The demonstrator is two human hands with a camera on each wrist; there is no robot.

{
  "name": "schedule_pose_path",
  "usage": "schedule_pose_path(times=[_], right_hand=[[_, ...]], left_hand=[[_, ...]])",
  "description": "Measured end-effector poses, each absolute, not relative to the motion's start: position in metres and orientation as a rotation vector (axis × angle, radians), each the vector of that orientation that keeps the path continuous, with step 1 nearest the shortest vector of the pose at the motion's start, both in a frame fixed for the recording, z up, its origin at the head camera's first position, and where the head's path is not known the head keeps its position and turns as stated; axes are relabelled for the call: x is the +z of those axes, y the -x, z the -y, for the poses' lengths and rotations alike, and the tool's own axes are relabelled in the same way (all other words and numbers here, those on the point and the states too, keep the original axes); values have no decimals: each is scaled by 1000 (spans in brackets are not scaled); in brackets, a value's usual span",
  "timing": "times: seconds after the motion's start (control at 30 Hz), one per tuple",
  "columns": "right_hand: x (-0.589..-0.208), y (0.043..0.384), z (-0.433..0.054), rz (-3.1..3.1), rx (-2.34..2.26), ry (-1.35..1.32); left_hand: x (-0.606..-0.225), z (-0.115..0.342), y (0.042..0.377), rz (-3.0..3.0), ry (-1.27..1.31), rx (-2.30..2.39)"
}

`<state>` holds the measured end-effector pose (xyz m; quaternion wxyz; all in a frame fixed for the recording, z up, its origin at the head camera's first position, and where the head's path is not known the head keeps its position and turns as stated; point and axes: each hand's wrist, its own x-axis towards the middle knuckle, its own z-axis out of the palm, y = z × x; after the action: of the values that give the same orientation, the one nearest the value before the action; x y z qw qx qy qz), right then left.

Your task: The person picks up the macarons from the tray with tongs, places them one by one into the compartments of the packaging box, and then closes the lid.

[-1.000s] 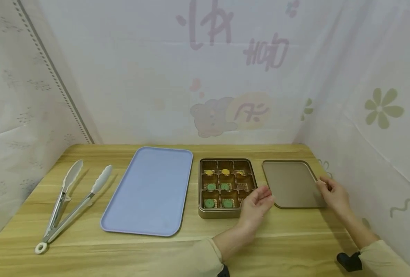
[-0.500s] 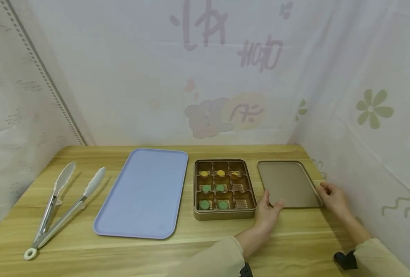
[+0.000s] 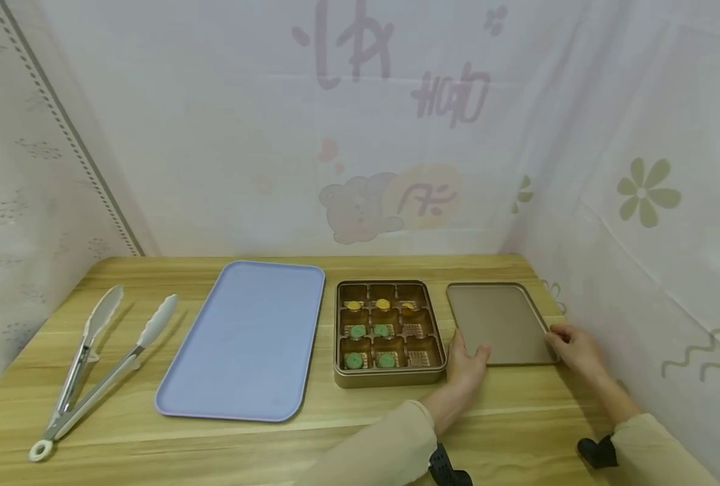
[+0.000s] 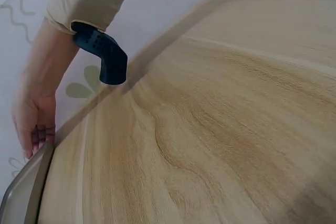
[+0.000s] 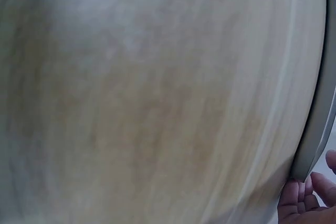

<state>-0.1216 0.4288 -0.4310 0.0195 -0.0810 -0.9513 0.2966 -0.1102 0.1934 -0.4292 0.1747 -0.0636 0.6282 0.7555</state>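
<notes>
A flat bronze lid [image 3: 506, 322] with a raised rim lies at the table's right side. My left hand [image 3: 466, 368] is at its near left corner, fingers along the left edge and thumb over the rim. In the right wrist view, curled fingers of the left hand [image 5: 307, 198] meet the lid's corner. On the opposite edge, my right hand [image 3: 579, 351] grips the rim near the front; the left wrist view shows this right hand [image 4: 39, 114] with its fingers bent at the lid [image 4: 26, 192]. Left of the lid stands a bronze tin [image 3: 390, 376] with divided compartments.
Yellow pieces [image 3: 382, 305] and green round pieces [image 3: 354, 361] sit in the tin's compartments. Farther left lie a blue tray [image 3: 244, 337] and spread tongs [image 3: 86, 385]. A printed white cloth [image 3: 244, 135] encloses the wooden table [image 3: 214, 452] behind and at the sides.
My left hand has moved right, from beside the tin's front corner to the lid's near left corner. The right hand keeps to the lid's right edge. The view has turned slightly right.
</notes>
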Motion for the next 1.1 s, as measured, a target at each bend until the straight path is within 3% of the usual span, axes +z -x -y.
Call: schedule_pose_path(times=[0.7,1.1], right_hand=[[-428,117,-437,2931,990,318],[-408,107,-439,2692,945,251]], left_hand=[[-429,-196,113,-1706,208,2198],[-408,-195,109,-1682,210,2276]])
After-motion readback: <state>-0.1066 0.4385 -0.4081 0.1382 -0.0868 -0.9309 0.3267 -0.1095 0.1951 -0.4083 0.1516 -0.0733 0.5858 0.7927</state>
